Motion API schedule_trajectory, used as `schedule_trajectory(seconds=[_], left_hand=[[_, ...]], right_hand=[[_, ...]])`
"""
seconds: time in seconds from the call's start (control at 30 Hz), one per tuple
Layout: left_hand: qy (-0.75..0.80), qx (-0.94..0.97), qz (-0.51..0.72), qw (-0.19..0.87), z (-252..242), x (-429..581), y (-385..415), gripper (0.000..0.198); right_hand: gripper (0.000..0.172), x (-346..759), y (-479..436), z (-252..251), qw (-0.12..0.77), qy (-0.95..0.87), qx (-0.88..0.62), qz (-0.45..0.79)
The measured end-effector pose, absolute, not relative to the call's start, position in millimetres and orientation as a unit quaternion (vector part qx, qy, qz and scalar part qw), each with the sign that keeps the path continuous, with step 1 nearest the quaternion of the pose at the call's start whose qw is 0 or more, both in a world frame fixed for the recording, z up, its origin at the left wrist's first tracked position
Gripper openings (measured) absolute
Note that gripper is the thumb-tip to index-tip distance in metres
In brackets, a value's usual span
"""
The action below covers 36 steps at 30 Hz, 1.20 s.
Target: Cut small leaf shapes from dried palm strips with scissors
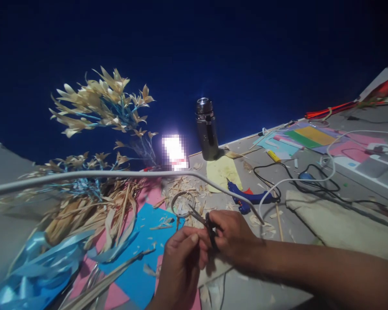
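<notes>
A grey desk (258, 290) carries everything, its far edge running up against a dark blue background. On its left side stands the biggest thing on it, a spray of pale, dry-looking flowers (84, 103) on light blue stems. Below the flowers, a bright blue sheet (127, 258) overlaps pink ones, and a shiny light blue ribbon (35, 267) lies in loose loops at the near left. A dark flask (207, 137) stands upright near the far edge, just behind a pale yellow paper (224, 170). The right hand (231, 234) is closed around the black handles of the scissors (209, 228), whose blades point away and to the left. Close beside it, the left hand (183, 256) has its thumb and fingertips pressed together (I cannot tell whether anything thin sits between them). A blue glue gun (252, 199) lies beyond the right hand. Near the blade tips is a pale ring (173, 204), and small shavings (198, 185) are scattered around it.
</notes>
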State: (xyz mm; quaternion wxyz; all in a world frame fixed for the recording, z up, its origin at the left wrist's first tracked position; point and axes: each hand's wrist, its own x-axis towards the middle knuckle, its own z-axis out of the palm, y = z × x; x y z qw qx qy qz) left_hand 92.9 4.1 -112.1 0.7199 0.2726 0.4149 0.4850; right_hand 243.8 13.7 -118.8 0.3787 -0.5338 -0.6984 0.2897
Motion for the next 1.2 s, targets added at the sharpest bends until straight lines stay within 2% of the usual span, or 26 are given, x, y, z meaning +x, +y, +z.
schedule_trajectory(seconds=[0.13,0.3,0.57,0.77,0.87,1.07,1.2], left_hand=[[0.435,0.26,0.487,0.711,-110.7,92.8,3.2,0.014],[0.458,0.208,0.489,0.713,-109.0,94.0,3.8,0.013],[0.422,0.195,0.479,0.745,-112.4,90.1,6.6,0.015],[0.423,0.145,0.45,0.773,-113.8,91.2,6.1,0.023],[0.425,0.156,0.469,0.758,-116.9,91.3,5.4,0.022],[0.449,0.266,0.492,0.697,-114.7,91.2,5.3,0.025],[0.485,0.271,0.496,0.667,-112.3,94.6,3.3,0.022]], right_hand=[[0.027,244.0,14.8,-122.6,0.38,-0.706,-0.53,0.276],[0.025,243.5,15.7,-131.1,0.419,-0.731,-0.5,0.199],[0.02,244.8,15.4,-131.3,0.455,-0.752,-0.46,0.122],[0.017,241.8,13.0,-138.1,0.465,-0.758,-0.433,0.144],[0.017,243.1,15.3,-136.4,0.455,-0.747,-0.459,0.158],[0.03,245.9,20.9,-126.2,0.412,-0.709,-0.524,0.232],[0.025,243.8,18.6,-130.8,0.411,-0.715,-0.519,0.225]])
